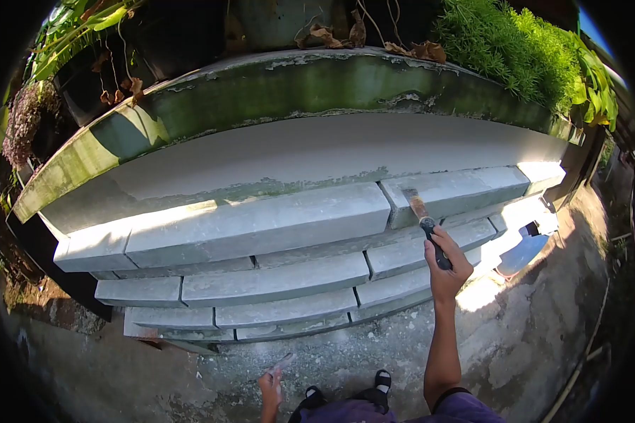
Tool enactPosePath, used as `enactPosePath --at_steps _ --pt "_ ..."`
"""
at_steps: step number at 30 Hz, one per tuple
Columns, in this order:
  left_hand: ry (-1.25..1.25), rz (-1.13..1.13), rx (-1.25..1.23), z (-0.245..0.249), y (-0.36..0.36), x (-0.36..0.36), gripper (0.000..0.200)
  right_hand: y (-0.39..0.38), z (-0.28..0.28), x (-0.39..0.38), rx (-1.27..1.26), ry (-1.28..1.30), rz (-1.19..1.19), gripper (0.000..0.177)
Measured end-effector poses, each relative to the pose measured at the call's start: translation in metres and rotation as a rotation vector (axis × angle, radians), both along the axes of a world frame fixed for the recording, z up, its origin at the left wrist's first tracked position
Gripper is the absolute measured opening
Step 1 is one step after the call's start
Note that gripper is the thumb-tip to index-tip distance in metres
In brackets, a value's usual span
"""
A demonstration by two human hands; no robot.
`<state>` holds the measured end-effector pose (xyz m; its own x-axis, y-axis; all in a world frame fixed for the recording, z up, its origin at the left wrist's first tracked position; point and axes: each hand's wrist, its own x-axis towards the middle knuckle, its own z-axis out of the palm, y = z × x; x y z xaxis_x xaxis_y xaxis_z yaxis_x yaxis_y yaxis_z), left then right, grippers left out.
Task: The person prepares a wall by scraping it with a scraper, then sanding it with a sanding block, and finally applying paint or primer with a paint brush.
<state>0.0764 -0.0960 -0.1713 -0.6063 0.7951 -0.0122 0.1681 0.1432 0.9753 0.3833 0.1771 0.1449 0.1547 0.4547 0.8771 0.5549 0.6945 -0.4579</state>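
One right hand (448,271) clamps the slim black-handled paintbrush (422,213) by its stiff, probably light handle, soft bristles beyond the grip; left hand (269,388) grip unclear.

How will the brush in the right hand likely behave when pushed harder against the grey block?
The brush is probably light: the right hand holds it alone, arm outstretched. Its dark handle looks stiff, but the bristles would likely bend against the grey block. It seems flat, so hardly apt to roll.

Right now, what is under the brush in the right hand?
The brush in the right hand lies on the top grey block; its bristles cover the spot beneath them.
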Motion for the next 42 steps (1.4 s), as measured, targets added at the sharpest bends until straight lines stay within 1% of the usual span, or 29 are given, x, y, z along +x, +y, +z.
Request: enactPosePath --at_steps 2,3,4,7,8,11,12,14,15,16,18,20,21,22,25,26,29,30,32,33,34,37,38,41,42 --pt "0.031 -0.024 0.03 0.011 0.004 0.005 0.027 -0.006 0.001 0.003 -0.013 0.136 0.132 0.018" --pt "0.012 -0.029 0.025 0.009 0.006 0.006 0.027 -0.01 0.003 0.004 -0.027 0.2 0.2 0.019" --pt "-0.008 -0.032 0.018 0.005 0.008 0.006 0.028 -0.008 0.008 0.0 -0.035 0.326 0.179 0.021" --pt "-0.056 -0.059 -0.015 0.009 0.012 0.009 0.028 -0.004 0.03 -0.02 -0.113 0.262 0.09 0.022" --pt "-0.069 -0.071 -0.028 0.012 0.014 0.009 0.029 -0.001 0.03 -0.027 -0.095 0.108 0.122 0.021" --pt "-0.004 -0.062 0.065 0.003 0.019 0.01 0.029 -0.022 0.038 -0.042 -0.077 0.114 0.29 0.019" --pt "0.01 -0.065 0.045 0.002 0.016 0.008 0.03 -0.027 0.039 -0.044 -0.049 0.158 0.28 0.019" --pt "0.038 -0.075 0.005 0.0 0.011 0.003 0.03 -0.029 0.043 -0.052 0.063 0.074 0.166 0.02" --pt "0.011 -0.064 0.029 -0.004 0.01 0.001 0.029 -0.029 0.046 -0.055 0.12 0.029 0.107 0.02" --pt "-0.017 -0.054 0.05 -0.009 0.008 -0.001 0.029 -0.021 0.046 -0.061 0.106 0.0 0.105 0.019" --pt "-0.066 -0.038 0.061 -0.002 0.002 0.003 0.029 -0.004 0.039 -0.073 0.069 -0.06 0.103 0.019" --pt "-0.094 -0.018 0.063 0.01 -0.001 0.003 0.028 -0.01 0.039 -0.068 0.054 0.024 0.071 0.019" --pt "-0.099 -0.021 0.068 0.001 -0.001 -0.002 0.027 -0.013 0.041 -0.067 0.052 0.066 0.061 0.019" --pt "-0.106 -0.02 0.068 -0.014 -0.008 -0.009 0.027 -0.02 0.043 -0.067 0.023 0.157 0.138 0.02" --pt "-0.13 0.02 0.038 -0.019 -0.012 -0.015 0.026 -0.034 0.05 -0.082 0.154 0.049 0.273 0.019" --pt "-0.139 0.039 0.023 -0.016 -0.012 -0.016 0.026 -0.037 0.048 -0.088 0.193 -0.05 0.341 0.018" --pt "-0.118 0.03 -0.002 -0.005 -0.015 -0.022 0.026 -0.029 0.038 -0.088 0.052 -0.044 0.068 0.018" --pt "-0.118 0.039 0.042 -0.001 -0.015 -0.023 0.026 -0.025 0.036 -0.084 0.04 0.012 -0.064 0.02" --pt "-0.124 0.061 0.137 0.006 -0.01 -0.021 0.027 -0.03 0.032 -0.088 0.127 0.034 -0.043 0.021" --pt "-0.114 0.058 0.13 0.004 -0.007 -0.021 0.027 -0.034 0.029 -0.092 0.173 0.046 -0.032 0.021" --pt "-0.101 0.053 0.117 0.002 -0.007 -0.025 0.028 -0.042 0.027 -0.098 0.186 0.002 0.097 0.02" --pt "-0.097 0.034 0.137 0.001 -0.004 -0.029 0.029 -0.037 0.013 -0.101 0.148 -0.072 0.216 0.02" --pt "-0.103 0.03 0.156 0.004 -0.002 -0.029 0.029 -0.03 0.011 -0.094 0.13 -0.053 0.046 0.019" --pt "-0.01 0.007 0.08 0.013 0.002 -0.03 0.03 -0.02 0.016 -0.077 0.174 0.022 -0.184 0.018" --pt "-0.009 0.015 0.087 0.012 0.003 -0.029 0.03 -0.026 0.014 -0.081 0.188 0.023 -0.062 0.019"
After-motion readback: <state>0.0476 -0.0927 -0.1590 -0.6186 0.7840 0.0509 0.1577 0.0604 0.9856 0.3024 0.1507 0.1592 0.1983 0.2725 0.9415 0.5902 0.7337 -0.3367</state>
